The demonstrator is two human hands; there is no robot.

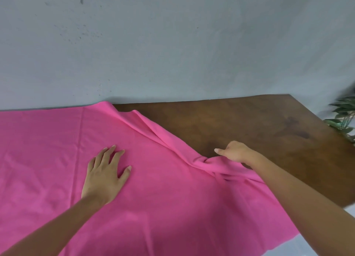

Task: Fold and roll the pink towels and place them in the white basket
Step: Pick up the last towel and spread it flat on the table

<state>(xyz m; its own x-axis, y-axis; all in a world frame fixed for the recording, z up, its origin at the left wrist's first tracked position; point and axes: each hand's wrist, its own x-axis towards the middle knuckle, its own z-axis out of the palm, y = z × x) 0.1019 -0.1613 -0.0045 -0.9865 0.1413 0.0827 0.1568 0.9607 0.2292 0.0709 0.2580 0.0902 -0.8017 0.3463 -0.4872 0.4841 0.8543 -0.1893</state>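
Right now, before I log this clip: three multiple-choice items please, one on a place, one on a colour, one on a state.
1. The left hand rests on: A the bright pink cloth towel; B bare wood; C the wall.
2. The leafy plant at the right edge is: A green; B red; C yellow.
3. The right hand: A lies flat; B grips a bunched towel fold; C hangs free.
Key: A, its palm lies on pink cloth; A, the leaves are green; B, it holds gathered cloth.
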